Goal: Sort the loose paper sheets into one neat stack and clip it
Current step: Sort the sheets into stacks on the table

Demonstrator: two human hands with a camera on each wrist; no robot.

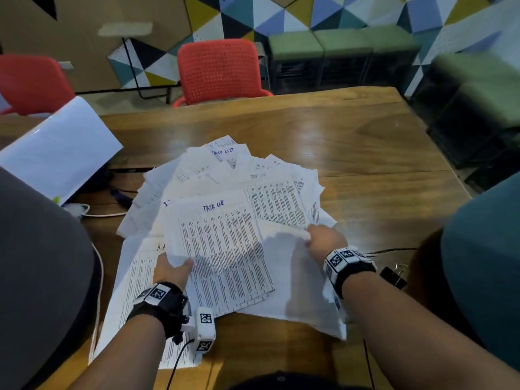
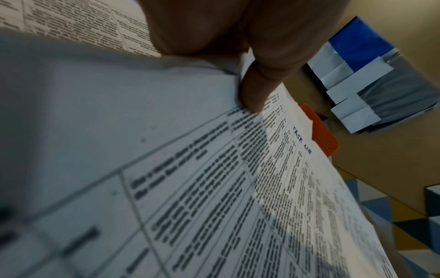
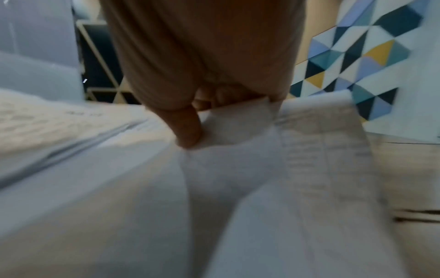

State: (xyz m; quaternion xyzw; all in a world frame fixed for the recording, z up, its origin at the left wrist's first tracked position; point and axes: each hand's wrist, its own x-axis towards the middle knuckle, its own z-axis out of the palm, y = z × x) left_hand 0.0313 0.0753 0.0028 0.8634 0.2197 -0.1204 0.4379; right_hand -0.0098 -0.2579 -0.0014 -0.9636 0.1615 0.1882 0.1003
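Paper sheets [image 1: 225,249] fan loosely over the table [image 1: 365,153]; your left hand [image 1: 171,270] pinches their left edge, your right hand [image 1: 323,239] seemingly pinches a blurred corner. Binder clip [image 1: 393,275] lies just beside your right wrist.

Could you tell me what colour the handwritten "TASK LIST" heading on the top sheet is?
Blue ink, on the top sheet held by the left hand; clearest in the head view.

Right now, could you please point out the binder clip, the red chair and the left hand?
binder clip [image 1: 393,278]: head view, black body.
red chair [image 1: 219,71]: head view, perforated backrest.
left hand [image 1: 172,269]: head view, back of hand.
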